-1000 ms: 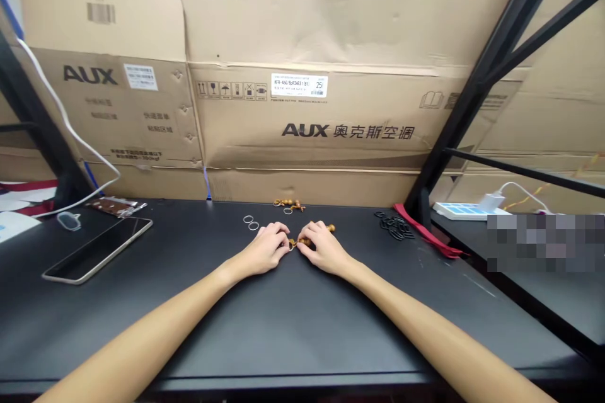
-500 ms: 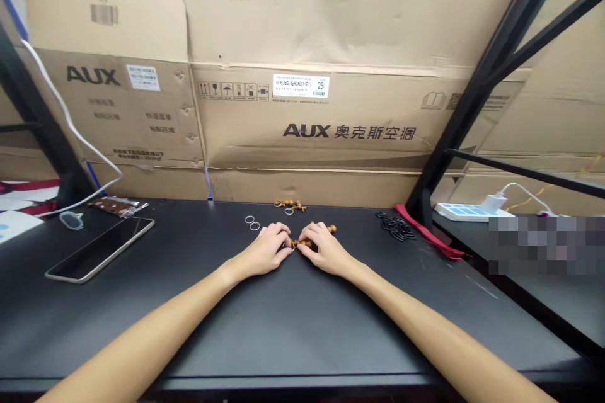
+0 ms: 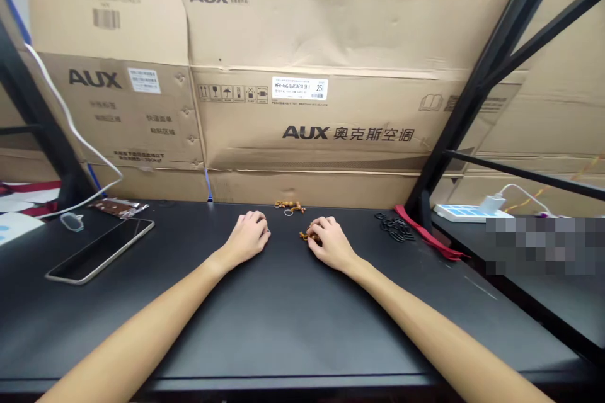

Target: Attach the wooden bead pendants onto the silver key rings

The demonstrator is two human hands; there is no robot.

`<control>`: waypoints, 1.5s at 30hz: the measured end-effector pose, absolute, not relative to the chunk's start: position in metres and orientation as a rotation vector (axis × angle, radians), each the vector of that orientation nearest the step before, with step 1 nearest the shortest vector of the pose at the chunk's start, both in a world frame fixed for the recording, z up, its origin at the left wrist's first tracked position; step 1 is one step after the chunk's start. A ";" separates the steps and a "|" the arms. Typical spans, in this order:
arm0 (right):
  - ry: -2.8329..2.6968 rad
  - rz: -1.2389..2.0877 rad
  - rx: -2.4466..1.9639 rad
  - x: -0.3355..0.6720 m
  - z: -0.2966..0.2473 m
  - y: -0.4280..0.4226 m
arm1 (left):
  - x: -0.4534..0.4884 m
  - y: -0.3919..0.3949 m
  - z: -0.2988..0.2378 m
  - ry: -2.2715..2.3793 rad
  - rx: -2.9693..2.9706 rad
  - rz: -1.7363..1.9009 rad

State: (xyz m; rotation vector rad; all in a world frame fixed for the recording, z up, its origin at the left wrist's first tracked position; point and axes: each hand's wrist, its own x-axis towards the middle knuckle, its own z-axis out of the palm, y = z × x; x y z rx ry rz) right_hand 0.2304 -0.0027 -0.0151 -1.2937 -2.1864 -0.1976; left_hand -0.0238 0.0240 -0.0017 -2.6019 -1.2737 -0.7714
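My left hand point(image 3: 248, 236) rests on the black table point(image 3: 283, 327) with its fingers curled down over the spot where two small metal rings lay; the rings are hidden under it. My right hand point(image 3: 329, 240) is closed on a small brown wooden bead charm point(image 3: 306, 236), whose end sticks out to the left of my fingers. The two hands are apart. A second brown bead charm point(image 3: 289, 204) lies just beyond them by the cardboard, with one loose metal ring point(image 3: 288, 212) next to it.
Flattened AUX cardboard boxes point(image 3: 331, 75) stand along the table's back edge. A phone point(image 3: 99, 250) lies at the left, black rings point(image 3: 396, 227) and a red strap point(image 3: 428, 234) at the right. A black shelf post point(image 3: 466, 101) slants up on the right, with a power strip point(image 3: 466, 211) beyond.
My left hand has let go of the bead charm and moved up and left onto the two metal rings. My right hand has shifted slightly farther away, keeping the charm.
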 end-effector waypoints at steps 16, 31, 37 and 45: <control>-2.137 -0.239 -1.418 0.229 -0.019 0.003 | 0.047 0.062 -0.014 -1.237 -2.646 -0.584; -2.157 -0.276 -1.269 0.226 -0.013 -0.002 | 0.001 -0.016 0.000 -0.923 -2.947 -0.601; -2.353 -0.155 -0.916 0.218 -0.007 -0.016 | -0.007 -0.027 0.010 -0.834 -3.083 -0.667; -2.339 -0.057 -0.918 0.219 -0.009 -0.014 | -0.009 -0.022 0.008 -0.803 -3.124 -0.818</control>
